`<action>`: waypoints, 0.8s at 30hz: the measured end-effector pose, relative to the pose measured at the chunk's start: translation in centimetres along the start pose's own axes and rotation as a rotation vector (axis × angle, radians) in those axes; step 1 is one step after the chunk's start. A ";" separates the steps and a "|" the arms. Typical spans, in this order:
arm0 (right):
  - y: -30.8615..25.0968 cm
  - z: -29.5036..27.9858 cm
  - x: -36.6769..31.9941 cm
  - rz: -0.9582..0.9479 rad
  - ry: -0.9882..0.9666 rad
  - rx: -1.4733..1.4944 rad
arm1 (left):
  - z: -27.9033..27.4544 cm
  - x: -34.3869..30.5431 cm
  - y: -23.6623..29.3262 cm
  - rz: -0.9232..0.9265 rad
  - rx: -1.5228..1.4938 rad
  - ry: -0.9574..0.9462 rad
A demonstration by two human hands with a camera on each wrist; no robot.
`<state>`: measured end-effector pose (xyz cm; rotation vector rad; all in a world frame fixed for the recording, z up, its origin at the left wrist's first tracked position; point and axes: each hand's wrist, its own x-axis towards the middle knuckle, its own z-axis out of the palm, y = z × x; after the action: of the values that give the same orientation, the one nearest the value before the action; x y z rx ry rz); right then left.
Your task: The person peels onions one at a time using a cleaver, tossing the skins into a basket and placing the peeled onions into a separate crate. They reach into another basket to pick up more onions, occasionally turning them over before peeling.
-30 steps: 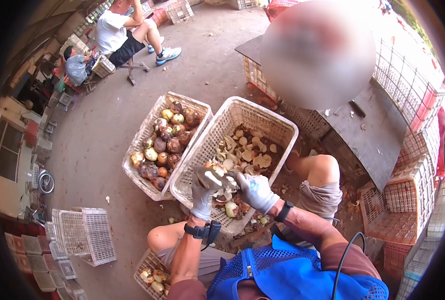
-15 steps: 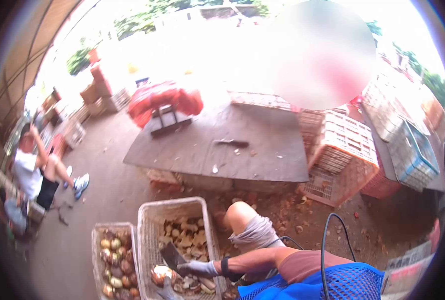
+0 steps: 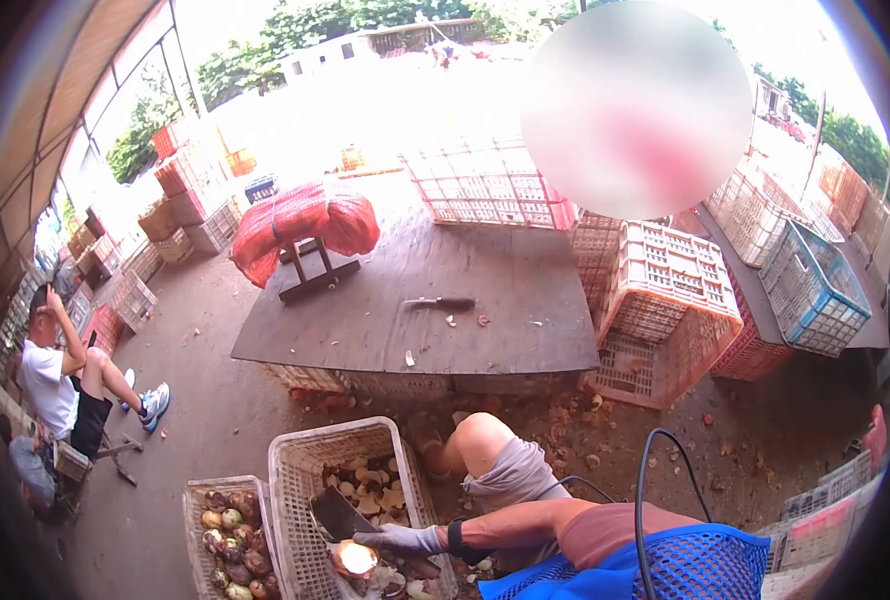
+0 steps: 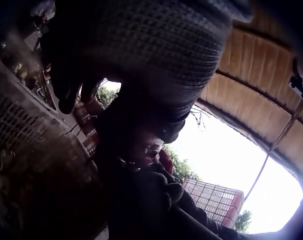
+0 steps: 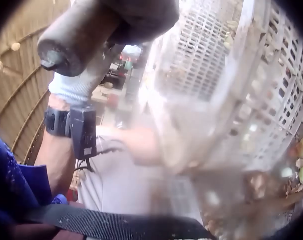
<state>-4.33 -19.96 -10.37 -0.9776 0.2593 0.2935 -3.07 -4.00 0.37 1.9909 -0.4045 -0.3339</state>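
Note:
My gloved right hand grips a cleaver by its handle, its broad dark blade angled over the large white crate. Just below the blade is a round root vegetable, brown-skinned with a pale cut face. My gloved left hand holds this vegetable; the head view mostly hides that hand, and the left wrist view is dark. Pale peelings lie inside the crate. Close up in the right wrist view, the butt of the cleaver's handle sticks out of my right hand's grip.
A narrower crate of brown and greenish root vegetables stands to the left. Ahead is a dark low table bearing a knife and a red mesh bag. Stacked crates stand right. A seated person is at far left.
The head view has swung up and to the right, bringing the table and the yard into sight. The cleaver blade now shows over the crate, with the vegetable's pale cut face beneath it.

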 end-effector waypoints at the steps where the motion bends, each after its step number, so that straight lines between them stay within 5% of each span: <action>1: -2.0 1.3 -1.0 -0.118 0.136 -0.139 | 0.3 0.1 0.0 -0.031 -0.079 -0.009; 2: -4.2 1.7 -2.9 -0.068 0.129 -0.163 | 0.6 0.3 0.1 -0.066 -0.170 -0.015; 5: -6.7 3.7 -5.0 -0.404 0.178 -0.347 | 1.0 0.7 0.2 -0.216 -0.582 -0.046; 7: -5.5 3.3 -4.2 -0.604 0.332 -0.809 | 0.3 0.6 -0.5 -0.353 -1.019 -0.118; 9: -7.6 4.2 -5.9 -0.602 0.239 -0.938 | -0.4 0.0 -1.2 -0.342 -1.258 -0.206; 10: -6.8 3.9 -5.2 -0.740 0.272 -1.034 | -1.3 -0.1 -2.0 0.029 -0.835 -0.233; 11: -7.7 4.0 -5.5 -0.967 0.252 -1.052 | -1.4 -0.1 -3.7 -0.166 -0.996 -0.108; 13: -8.5 3.6 -5.5 -1.276 0.176 -1.122 | -2.4 0.5 -4.6 -0.220 -1.242 -0.171; 19: -8.0 4.5 -6.4 -1.100 0.239 -1.517 | -4.4 0.9 -5.1 -0.336 -1.386 -0.315; 24: -9.4 5.7 -7.6 -1.221 0.182 -1.383 | -4.7 1.3 -5.8 -0.350 -1.412 -0.331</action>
<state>-7.53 -21.08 2.56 -2.3094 -0.4956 -0.8845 0.82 1.64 -2.89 0.5948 0.0414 -0.8740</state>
